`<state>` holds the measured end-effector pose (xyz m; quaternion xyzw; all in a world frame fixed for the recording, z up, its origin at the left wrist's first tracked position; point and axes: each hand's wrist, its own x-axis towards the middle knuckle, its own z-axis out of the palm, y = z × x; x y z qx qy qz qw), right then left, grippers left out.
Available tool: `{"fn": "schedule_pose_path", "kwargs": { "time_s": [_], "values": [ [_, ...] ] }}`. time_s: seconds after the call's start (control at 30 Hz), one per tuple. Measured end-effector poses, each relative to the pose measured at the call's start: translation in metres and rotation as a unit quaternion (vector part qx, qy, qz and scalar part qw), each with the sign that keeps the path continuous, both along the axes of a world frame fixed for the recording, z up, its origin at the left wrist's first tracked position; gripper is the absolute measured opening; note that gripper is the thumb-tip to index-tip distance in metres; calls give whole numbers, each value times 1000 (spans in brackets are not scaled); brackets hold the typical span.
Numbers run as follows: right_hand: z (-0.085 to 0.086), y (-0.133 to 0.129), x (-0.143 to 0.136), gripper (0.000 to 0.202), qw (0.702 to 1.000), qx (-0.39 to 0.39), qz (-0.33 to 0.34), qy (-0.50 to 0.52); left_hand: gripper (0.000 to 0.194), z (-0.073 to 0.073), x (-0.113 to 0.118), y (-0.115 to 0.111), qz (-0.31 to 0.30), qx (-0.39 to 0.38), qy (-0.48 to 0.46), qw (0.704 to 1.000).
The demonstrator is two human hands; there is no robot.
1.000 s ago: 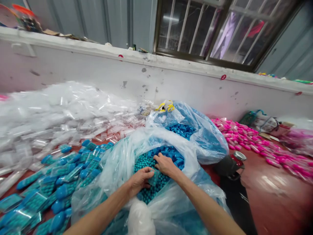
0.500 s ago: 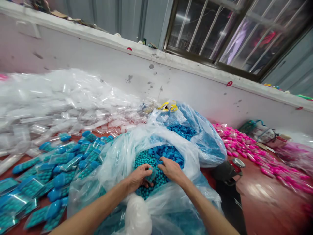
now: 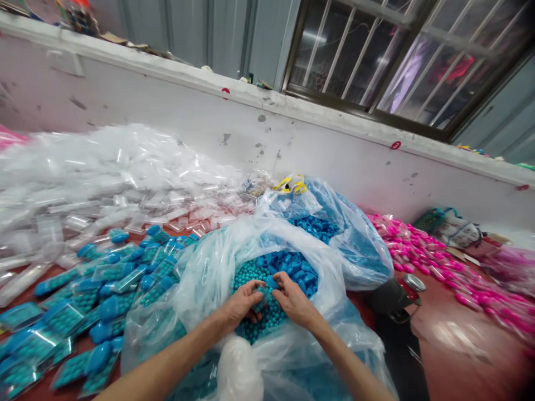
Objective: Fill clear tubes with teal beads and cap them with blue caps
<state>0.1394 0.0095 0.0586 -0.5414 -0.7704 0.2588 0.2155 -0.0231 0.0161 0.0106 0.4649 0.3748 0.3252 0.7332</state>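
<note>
My left hand [image 3: 241, 302] is curled around a small clear plastic container [image 3: 261, 301] that seems to hold teal beads; fingers and beads behind it blur its outline. A blue cap [image 3: 271, 282] is pinched in my right hand [image 3: 291, 299], right at the container's upper end. Whether cap and container touch, I cannot tell. Both hands are over an open plastic bag [image 3: 209, 262], which holds loose teal beads [image 3: 248, 271] on the left and a heap of blue caps [image 3: 298, 267] on the right.
Filled, blue-capped containers [image 3: 112, 306] lie on the red surface at left, before a pile of clear empties [image 3: 117, 161]. Behind stands another bag [image 3: 368, 245] of blue parts. Pink pieces [image 3: 422, 248] and a dark jug-like item with a metal lid [image 3: 393, 298] are at right.
My right hand has drawn back from the blue caps with one of them and come up to the container in my left hand. The view has shifted slightly.
</note>
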Motion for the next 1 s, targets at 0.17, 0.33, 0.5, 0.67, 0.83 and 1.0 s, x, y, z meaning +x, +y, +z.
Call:
{"fn": "schedule_pose_path", "kwargs": {
  "time_s": [0.17, 0.33, 0.5, 0.67, 0.83, 1.0],
  "values": [
    [-10, -6, 5, 33, 998, 17, -7, -57, 41, 0, 3, -4, 16, 24, 13, 999],
    [-37, -3, 12, 31, 991, 133, 12, -30, 25, 1, 4, -3, 44, 16, 11, 999],
    [-32, -6, 3, 26, 994, 39, -23, 100, 29, 1, 5, -4, 40, 24, 8, 999],
    [-26, -6, -3, 26, 989, 33, -56, 130, 46, -3, 4, 0, 14, 54, 1, 998],
    [-29, -13, -2, 29, 985, 165, -15, 56, 65, -7, 2, 2, 24, 26, -23, 999],
    [-20, -17, -2, 31, 980, 191, 44, -37, 74, -4, 2, 0, 27, 29, -28, 999]
  ]
}}
